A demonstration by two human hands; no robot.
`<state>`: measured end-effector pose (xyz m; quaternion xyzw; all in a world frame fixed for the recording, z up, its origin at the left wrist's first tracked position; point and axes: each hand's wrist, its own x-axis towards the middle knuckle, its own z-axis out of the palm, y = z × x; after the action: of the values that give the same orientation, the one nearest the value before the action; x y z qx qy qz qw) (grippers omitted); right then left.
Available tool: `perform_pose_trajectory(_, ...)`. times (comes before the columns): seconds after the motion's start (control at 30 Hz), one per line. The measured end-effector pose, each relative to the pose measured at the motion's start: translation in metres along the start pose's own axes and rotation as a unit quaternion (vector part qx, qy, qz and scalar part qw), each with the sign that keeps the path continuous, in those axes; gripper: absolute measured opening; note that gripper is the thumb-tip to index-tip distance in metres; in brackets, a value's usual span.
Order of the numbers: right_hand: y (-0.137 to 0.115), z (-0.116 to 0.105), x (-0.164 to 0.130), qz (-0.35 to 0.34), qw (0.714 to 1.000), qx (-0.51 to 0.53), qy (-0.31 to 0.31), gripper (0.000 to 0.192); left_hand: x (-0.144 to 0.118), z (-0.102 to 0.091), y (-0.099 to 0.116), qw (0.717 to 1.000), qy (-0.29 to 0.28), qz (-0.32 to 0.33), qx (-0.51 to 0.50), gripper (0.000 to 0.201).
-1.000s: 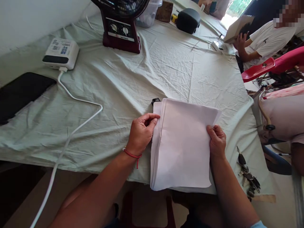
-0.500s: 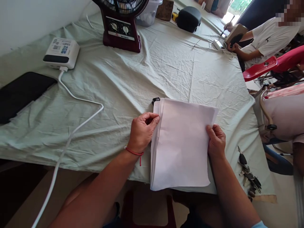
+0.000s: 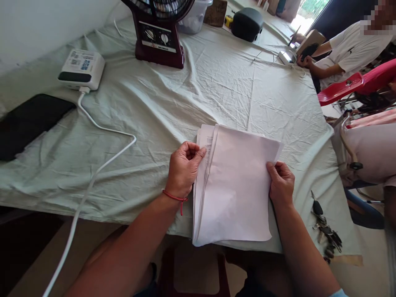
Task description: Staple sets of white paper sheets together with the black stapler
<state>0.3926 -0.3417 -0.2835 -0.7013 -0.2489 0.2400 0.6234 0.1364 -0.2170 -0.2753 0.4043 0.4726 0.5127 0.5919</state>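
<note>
A stack of white paper sheets (image 3: 238,189) is held between my two hands at the table's front edge. The top sheet looks blank; printed lines show on a sheet that sticks out at the left side. My left hand (image 3: 184,167) pinches the stack's left edge between thumb and curled fingers, and a red cord bracelet (image 3: 175,196) circles that wrist. At the upper right edge, my right hand (image 3: 281,181) grips the sheets, thumb on top and fingers underneath.
Keys (image 3: 326,231) lie by the right edge. Leftward are a black phone-like slab (image 3: 34,121) and a white box (image 3: 83,68) with a white cable (image 3: 107,163). A dark red fan (image 3: 159,43) and black case (image 3: 247,24) stand behind. Another person (image 3: 349,49) sits at the far right.
The sheets have spread at the left, baring printed lines on one beneath. The stack has shifted slightly left and away from me. The small black object behind its upper left corner no longer shows.
</note>
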Motion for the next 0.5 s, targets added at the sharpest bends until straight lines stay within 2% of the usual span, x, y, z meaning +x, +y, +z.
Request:
perform_pose_trajectory(0.13, -0.0027, 0.0002, 0.0018, -0.007, 0.999, 0.011, 0.032, 0.050, 0.0018, 0.0002, -0.0023, 1.000, 0.006, 0.001, -0.025, 0.029)
perform_pose_trajectory(0.3, -0.0048, -0.0020, 0.0019, -0.005, 1.000, 0.020, 0.021, 0.051, 0.0019, -0.0017, -0.0032, 0.999, -0.004, 0.030, -0.009, 0.036)
perform_pose_trajectory(0.4, -0.0051, -0.0030, 0.0010, -0.002, 1.000, 0.021, 0.011, 0.050, 0.0009, -0.0024, -0.0047, 0.996, -0.028, 0.071, 0.039, 0.020)
perform_pose_trajectory(0.5, -0.0058, -0.0033, 0.0000, 0.002, 1.000, 0.021, 0.005, 0.050, -0.0008, -0.0024, -0.0067, 0.993, -0.052, 0.080, 0.072, 0.011)
